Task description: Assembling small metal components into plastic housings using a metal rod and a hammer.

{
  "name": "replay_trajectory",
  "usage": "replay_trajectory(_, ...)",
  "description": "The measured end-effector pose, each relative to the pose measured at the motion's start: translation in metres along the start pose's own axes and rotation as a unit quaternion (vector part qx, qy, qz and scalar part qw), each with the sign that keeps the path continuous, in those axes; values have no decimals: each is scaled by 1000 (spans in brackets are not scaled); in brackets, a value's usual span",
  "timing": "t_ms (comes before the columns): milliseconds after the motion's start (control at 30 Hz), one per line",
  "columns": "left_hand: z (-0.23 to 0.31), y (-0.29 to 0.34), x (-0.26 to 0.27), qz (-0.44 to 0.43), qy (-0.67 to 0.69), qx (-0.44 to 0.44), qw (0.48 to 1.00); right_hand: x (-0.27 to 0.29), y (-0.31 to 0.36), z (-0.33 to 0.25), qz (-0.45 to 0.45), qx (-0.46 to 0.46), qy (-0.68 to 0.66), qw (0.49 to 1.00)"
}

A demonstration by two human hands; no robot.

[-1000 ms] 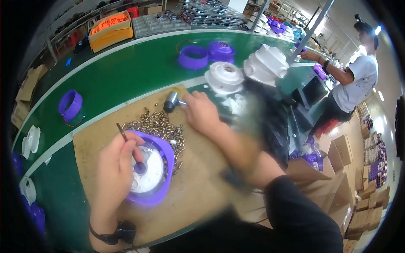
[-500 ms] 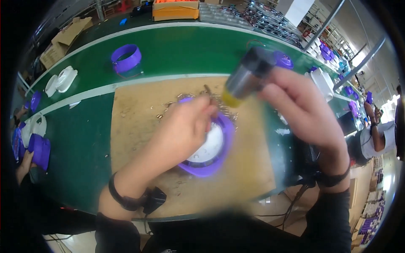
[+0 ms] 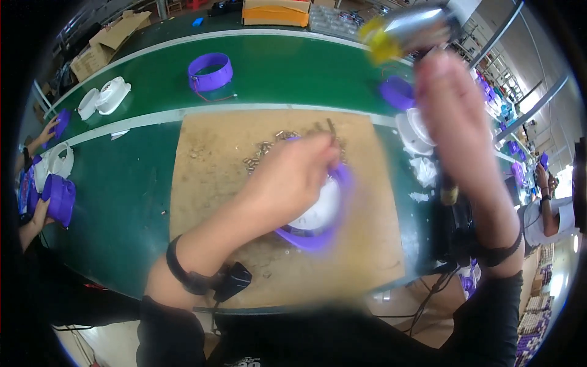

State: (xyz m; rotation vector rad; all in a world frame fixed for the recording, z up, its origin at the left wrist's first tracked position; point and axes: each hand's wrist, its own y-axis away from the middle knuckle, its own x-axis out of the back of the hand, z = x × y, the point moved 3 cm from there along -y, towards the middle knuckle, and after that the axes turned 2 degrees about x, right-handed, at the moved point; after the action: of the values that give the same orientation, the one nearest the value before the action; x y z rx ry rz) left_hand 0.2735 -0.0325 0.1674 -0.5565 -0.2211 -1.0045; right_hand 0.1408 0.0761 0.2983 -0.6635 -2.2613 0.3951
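My right hand [image 3: 455,116] is closed around a hammer [image 3: 413,37], raised at the upper right; its shiny head has a yellow face and is smeared by motion. My left hand [image 3: 299,174] is closed in a pinch over a purple ring-shaped housing [image 3: 309,240] with a white round inside [image 3: 324,208]. A thin metal rod [image 3: 331,126] sticks up from its fingertips; the rod's lower end is hidden behind the hand. Small metal cylinders [image 3: 264,148] lie loose just beyond my left hand.
Under the housing lies a brown board [image 3: 202,183] on the green bench [image 3: 122,196]. A purple ring [image 3: 211,72] with a wire stands beyond it. White housings [image 3: 113,96] sit far left; another white part [image 3: 416,131] is at right. At the left edge, another person's hand [image 3: 40,214] holds a purple part.
My right hand has swung the hammer up and away from the housing. My left hand keeps its pinch on the rod over the housing. The whole view has shifted slightly.
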Motion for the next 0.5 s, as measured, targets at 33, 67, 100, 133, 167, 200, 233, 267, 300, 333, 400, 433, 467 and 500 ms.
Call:
replay_trajectory(33, 1, 2, 4, 3, -1, -2, 1000, -13, 7, 0, -100, 21, 138, 985)
replay_trajectory(67, -1, 1, 4, -6, 5, 7, 1000, -23, 12, 6, -196, 40, 273, 941)
replay_trajectory(100, -3, 1, 5, -15, 11, 16, 1000, -19, 10, 9, -171, 66, 241, 953)
replay_trajectory(133, -3, 0, 7, -14, 10, 16, 1000, -15, 6, 8, -171, 67, 241, 953)
replay_trajectory(167, -3, 2, 8, -19, 11, 10, 1000, -8, 1, 5, -131, 3, 154, 979)
replay_trajectory(200, -2, 3, 9, -24, 12, 4, 1000, -2, -2, 0, -88, -62, 66, 992)
replay_trajectory(233, -4, 6, 11, -23, 14, 10, 1000, -4, -4, -12, -17, -162, -4, 987)
replay_trajectory(267, -1, 5, 12, -22, -3, 6, 1000, -9, -1, 2, -15, -162, -2, 987)
replay_trajectory(300, 2, 5, 13, -22, -21, 2, 1000, -16, 3, 17, 33, 66, 119, 990)
replay_trajectory(333, 2, 5, 16, -21, -21, 0, 1000, -28, 5, 7, 77, 292, 231, 925)
replay_trajectory(400, 0, 8, 19, -23, -1, 38, 999, -26, 10, 0, -157, 69, 241, 955)
replay_trajectory(433, -1, 8, 20, -23, -3, 39, 999, -20, 4, -2, -131, -13, 180, 975)
replay_trajectory(467, -3, 11, 21, -21, 7, 24, 999, -17, 1, -3, -107, -97, 117, 983)
replay_trajectory(500, -4, 13, 23, -20, 17, 10, 1000, -11, -4, -13, -55, -96, 74, 991)
